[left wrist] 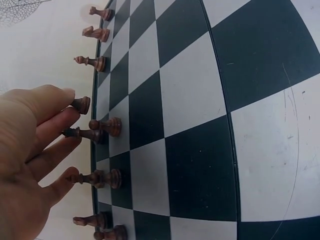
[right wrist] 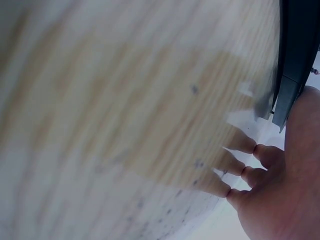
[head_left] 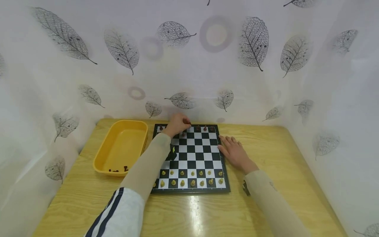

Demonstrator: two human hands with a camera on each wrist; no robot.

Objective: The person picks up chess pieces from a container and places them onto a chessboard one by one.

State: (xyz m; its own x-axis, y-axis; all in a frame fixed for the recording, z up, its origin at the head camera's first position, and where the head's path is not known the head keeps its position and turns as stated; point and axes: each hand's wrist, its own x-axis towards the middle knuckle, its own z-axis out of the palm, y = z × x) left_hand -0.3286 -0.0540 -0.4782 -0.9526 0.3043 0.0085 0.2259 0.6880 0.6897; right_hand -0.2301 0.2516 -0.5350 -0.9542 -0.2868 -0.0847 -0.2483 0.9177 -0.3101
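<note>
A black-and-white chessboard point(head_left: 199, 148) lies on the table, yellow chess pieces point(head_left: 193, 183) filling its two near rows. At its far edge my left hand point(head_left: 177, 124) pinches a dark brown chess piece point(left wrist: 82, 104) between thumb and fingers; its top is hidden by them. In the left wrist view, a dark chess piece point(left wrist: 82, 134) and a brown pawn point(left wrist: 111, 126) stand close to the fingers. A brown bishop point(left wrist: 91, 63), knight point(left wrist: 96, 33) and rook point(left wrist: 101, 13) stand farther along the back row. My right hand point(head_left: 235, 153) rests at the board's right side, fingers extended.
A yellow plastic tray point(head_left: 102, 159) sits left of the board, with several dark pieces point(head_left: 125, 168) in its near end. A wood-grain table point(head_left: 266, 144) holds everything. Leaf-patterned white sheeting point(head_left: 189, 65) hangs behind and at both sides.
</note>
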